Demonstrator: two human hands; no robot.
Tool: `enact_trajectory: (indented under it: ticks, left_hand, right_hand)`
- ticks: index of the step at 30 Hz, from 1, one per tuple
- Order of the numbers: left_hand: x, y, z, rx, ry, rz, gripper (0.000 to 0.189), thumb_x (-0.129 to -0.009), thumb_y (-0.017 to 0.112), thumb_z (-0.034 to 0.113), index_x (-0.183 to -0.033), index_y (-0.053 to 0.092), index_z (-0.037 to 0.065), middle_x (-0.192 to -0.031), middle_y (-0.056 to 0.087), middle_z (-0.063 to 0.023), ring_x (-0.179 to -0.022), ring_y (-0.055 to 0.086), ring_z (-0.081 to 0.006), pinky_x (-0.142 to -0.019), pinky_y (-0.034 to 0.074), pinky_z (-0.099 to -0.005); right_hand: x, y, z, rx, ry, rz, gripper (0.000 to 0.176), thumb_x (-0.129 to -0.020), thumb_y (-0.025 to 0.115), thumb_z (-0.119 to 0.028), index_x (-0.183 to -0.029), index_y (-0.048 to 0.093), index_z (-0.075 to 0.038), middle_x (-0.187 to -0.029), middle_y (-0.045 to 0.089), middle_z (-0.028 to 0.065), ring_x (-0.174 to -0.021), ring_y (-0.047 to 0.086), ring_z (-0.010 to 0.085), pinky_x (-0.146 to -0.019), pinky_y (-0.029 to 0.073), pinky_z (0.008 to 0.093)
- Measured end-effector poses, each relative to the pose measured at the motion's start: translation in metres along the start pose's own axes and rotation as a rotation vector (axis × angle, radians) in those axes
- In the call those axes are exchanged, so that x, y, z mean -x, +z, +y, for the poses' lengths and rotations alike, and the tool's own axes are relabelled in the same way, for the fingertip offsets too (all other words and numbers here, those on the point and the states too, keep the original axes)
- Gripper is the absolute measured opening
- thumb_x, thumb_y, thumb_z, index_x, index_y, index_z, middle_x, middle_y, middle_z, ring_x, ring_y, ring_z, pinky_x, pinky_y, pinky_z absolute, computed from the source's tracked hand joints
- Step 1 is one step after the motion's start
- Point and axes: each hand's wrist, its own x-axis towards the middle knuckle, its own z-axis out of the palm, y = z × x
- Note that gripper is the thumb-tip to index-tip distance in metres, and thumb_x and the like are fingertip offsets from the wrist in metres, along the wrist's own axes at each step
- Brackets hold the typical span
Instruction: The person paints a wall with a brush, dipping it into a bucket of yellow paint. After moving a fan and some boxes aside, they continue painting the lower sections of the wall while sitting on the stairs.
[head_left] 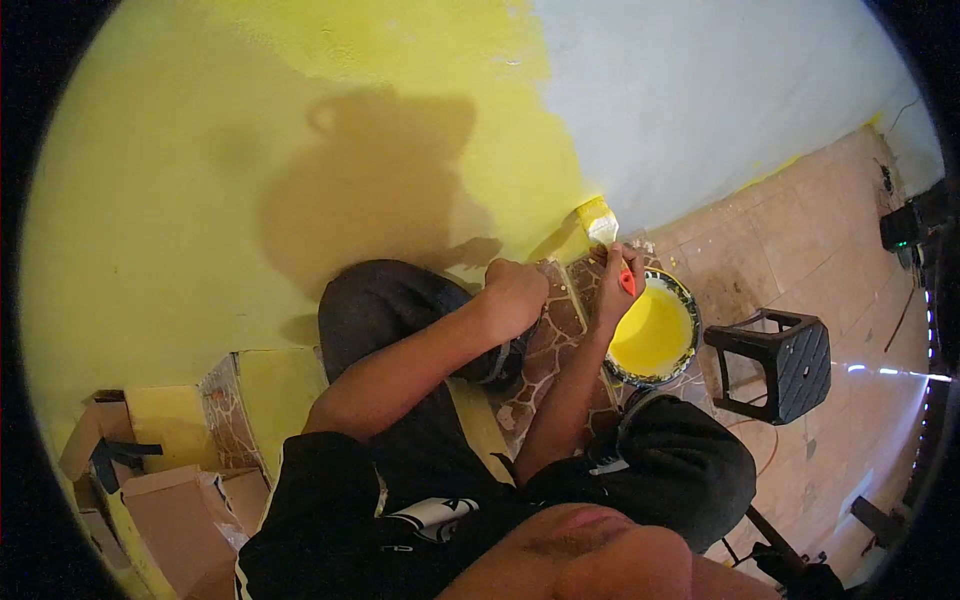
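Observation:
In my right hand is a paintbrush with an orange-red handle end and yellow paint on its bristles. The bristles touch the base of the wall, beside the line between yellow paint and the pale unpainted part. Just below that hand, a bucket of yellow paint sits by my leg, its rim smeared. My left hand is curled closed near my bent knee, over the patterned stone-look step. Whatever its fingers may hold is hidden.
A dark plastic stool stands to the right of the bucket on the tiled floor. Cardboard boxes lie at the lower left by yellow-painted steps. A black device with a green light is at the far right.

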Motion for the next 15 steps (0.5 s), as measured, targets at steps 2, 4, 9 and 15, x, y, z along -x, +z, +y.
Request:
enact_trajectory:
  ticks: [2,4,9,15]
  left_hand:
    - [0.001,0.001,0.000,-0.028,0.020,0.008,0.011,-0.072,0.057,0.008,-0.073,0.068,0.005,-0.073,0.067,-0.0147,-0.070,0.068,-0.0298,-0.057,0.051,-0.0423]
    - [-0.001,0.003,0.000,-0.037,0.019,-0.001,0.011,-0.072,0.057,0.009,-0.072,0.068,0.005,-0.072,0.067,-0.0147,-0.069,0.068,-0.0297,-0.056,0.051,-0.0425]
    - [-0.002,0.012,-0.004,-0.019,0.029,0.016,0.011,-0.072,0.057,0.009,-0.071,0.068,0.005,-0.071,0.066,-0.0147,-0.068,0.067,-0.0297,-0.055,0.051,-0.0433]
    - [-0.006,0.012,-0.004,-0.105,-0.004,-0.049,0.015,-0.075,0.057,0.013,-0.079,0.071,0.010,-0.078,0.069,-0.0094,-0.074,0.068,-0.0232,-0.055,0.050,-0.0391]
  right_hand:
    - [0.002,0.003,-0.011,-0.004,-0.022,-0.012,0.014,-0.091,0.058,-0.012,-0.083,0.055,-0.001,-0.076,0.064,0.0083,-0.068,0.063,0.0142,-0.067,0.051,0.0270]
    - [0.002,0.007,-0.026,-0.006,-0.045,-0.024,0.015,-0.091,0.058,-0.013,-0.083,0.055,0.000,-0.076,0.064,0.0106,-0.067,0.065,0.0163,-0.065,0.054,0.0283]
    - [0.003,0.017,-0.054,-0.202,-0.124,-0.016,0.015,-0.092,0.056,-0.011,-0.083,0.053,0.001,-0.076,0.064,0.0127,-0.065,0.065,0.0191,-0.066,0.054,0.0295]
    - [0.003,0.010,-0.075,-0.126,-0.107,0.072,0.012,-0.091,0.057,-0.009,-0.083,0.054,0.001,-0.075,0.063,0.0108,-0.065,0.064,0.0165,-0.063,0.053,0.0277]
